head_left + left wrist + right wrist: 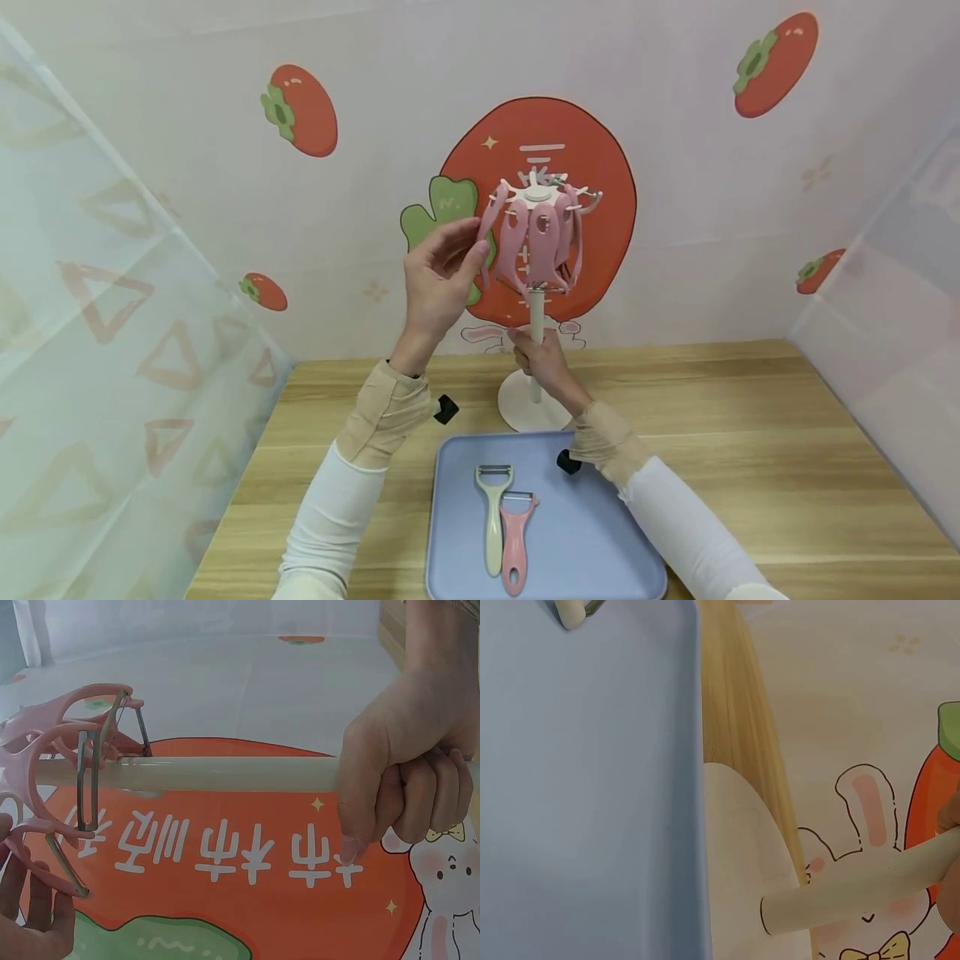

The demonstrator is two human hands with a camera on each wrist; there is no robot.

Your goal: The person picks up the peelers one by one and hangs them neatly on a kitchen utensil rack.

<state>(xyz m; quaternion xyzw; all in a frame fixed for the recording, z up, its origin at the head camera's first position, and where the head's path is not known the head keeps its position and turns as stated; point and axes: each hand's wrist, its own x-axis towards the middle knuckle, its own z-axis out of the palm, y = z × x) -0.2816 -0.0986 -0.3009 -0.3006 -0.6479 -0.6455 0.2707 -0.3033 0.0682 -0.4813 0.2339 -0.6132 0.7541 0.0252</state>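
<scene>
Persimmon-print wall behind, left hand pinches a pink peeler at the rack; right hand grips the post, likely needed steady next.

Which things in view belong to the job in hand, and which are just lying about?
In the job:
- left hand, holding a pink peeler
- right hand, gripping the white stand
- hanging pink peelers

Lying about, apparently:
- blue tray
- pale green peeler and second pink peeler on it, though possibly job items
- printed backdrop
</scene>
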